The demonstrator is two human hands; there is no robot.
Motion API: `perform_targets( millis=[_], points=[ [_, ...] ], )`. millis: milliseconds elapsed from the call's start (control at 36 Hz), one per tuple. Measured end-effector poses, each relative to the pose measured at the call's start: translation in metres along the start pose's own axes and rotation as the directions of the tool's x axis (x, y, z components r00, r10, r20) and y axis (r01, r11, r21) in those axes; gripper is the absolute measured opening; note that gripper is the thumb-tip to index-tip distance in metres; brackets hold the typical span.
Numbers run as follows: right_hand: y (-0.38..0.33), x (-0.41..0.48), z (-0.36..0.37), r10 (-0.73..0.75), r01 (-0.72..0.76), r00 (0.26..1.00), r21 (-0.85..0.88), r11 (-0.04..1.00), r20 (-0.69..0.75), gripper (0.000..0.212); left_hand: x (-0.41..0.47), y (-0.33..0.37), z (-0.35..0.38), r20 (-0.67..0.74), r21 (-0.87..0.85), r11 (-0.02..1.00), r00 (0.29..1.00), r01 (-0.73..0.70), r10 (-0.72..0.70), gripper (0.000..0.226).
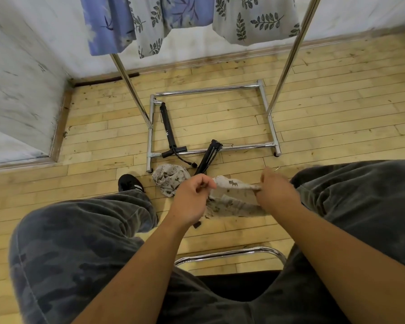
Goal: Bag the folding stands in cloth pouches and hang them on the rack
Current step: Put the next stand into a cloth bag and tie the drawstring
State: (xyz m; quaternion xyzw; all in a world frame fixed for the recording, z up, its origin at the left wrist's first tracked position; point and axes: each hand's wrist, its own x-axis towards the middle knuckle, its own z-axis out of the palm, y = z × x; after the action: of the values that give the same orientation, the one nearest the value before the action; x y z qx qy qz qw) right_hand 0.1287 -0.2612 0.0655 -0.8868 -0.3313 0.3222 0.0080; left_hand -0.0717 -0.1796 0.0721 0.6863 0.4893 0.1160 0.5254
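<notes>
Holding an animal-print cloth pouch (234, 195) stretched between left hand (192, 197) and right hand (276, 190), low between the knees.
Pinching its top edge on each side with curled fingers and thumb, forearms reaching forward and down. Beyond, on the wooden floor (337, 113): one crumpled second pouch (170, 181) just left of the held one; one folded black tripod stand (208, 157) across the front bar of the rack base (211, 90), near end hidden behind the left hand; one longer black stand (167, 129) inside the base. Overhead, four hanging: two blue cloths (105, 24), two leaf-print cloths (255, 19).
</notes>
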Motion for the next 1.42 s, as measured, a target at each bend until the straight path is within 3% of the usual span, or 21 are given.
perform_targets(
  millis=[56,83,222,306,444,583,639,750,1000,1194,1306,1417],
  points=[
    [0.003,0.009,-0.003,-0.006,0.008,0.998,-0.028,1.0,0.068,0.011,0.008,-0.001,-0.003,0.023,0.001,0.999,0.999,0.032,-0.032,0.027],
    [0.004,0.013,-0.003,-0.025,0.026,0.997,-0.014,1.0,0.078,0.01,0.012,-0.003,-0.004,0.03,0.001,0.999,0.998,0.049,-0.049,0.028],
    [-0.008,0.027,0.005,-0.043,0.034,0.996,0.115,0.993,0.078,0.031,0.038,-0.02,-0.01,0.019,-0.018,0.988,0.989,0.15,-0.15,0.02],
    [-0.018,0.035,0.008,0.032,-0.064,0.99,0.228,0.972,0.14,0.036,0.056,-0.035,-0.013,0.087,0.025,0.973,0.97,0.228,-0.229,0.019],
    [-0.022,0.054,0.019,0.078,-0.136,0.97,0.247,0.959,0.23,0.052,0.091,-0.06,-0.019,0.104,0.091,0.938,0.934,0.333,-0.342,0.022],
    [-0.019,0.079,0.034,0.135,-0.214,0.954,0.293,0.932,0.268,0.048,0.132,-0.088,-0.022,0.121,0.175,0.893,0.891,0.414,-0.437,0.02],
    [-0.02,0.086,0.037,0.168,-0.255,0.943,0.296,0.921,0.288,0.047,0.146,-0.1,-0.021,0.133,0.216,0.881,0.881,0.421,-0.454,0.023],
    [-0.027,0.105,0.046,0.261,-0.38,0.895,0.311,0.871,0.363,0.066,0.178,-0.12,-0.016,0.156,0.329,0.844,0.858,0.423,-0.49,0.031],
    [-0.044,0.139,0.069,0.27,-0.514,0.835,0.504,0.694,0.48,0.061,0.243,-0.163,0.009,0.206,0.393,0.811,0.819,0.433,-0.536,0.049],
    [-0.055,0.148,0.078,0.264,-0.523,0.824,0.492,0.696,0.502,0.048,0.274,-0.19,0.034,0.243,0.439,0.818,0.828,0.371,-0.506,0.048],
    [-0.055,0.149,0.083,0.308,-0.581,0.788,0.478,0.659,0.534,0.043,0.284,-0.207,0.05,0.182,0.452,0.788,0.822,0.417,-0.54,0.046],
    [-0.051,0.147,0.085,0.31,-0.618,0.749,0.449,0.646,0.585,0.048,0.287,-0.216,0.06,0.103,0.586,0.713,0.837,0.386,-0.537,0.048]
  ],
)
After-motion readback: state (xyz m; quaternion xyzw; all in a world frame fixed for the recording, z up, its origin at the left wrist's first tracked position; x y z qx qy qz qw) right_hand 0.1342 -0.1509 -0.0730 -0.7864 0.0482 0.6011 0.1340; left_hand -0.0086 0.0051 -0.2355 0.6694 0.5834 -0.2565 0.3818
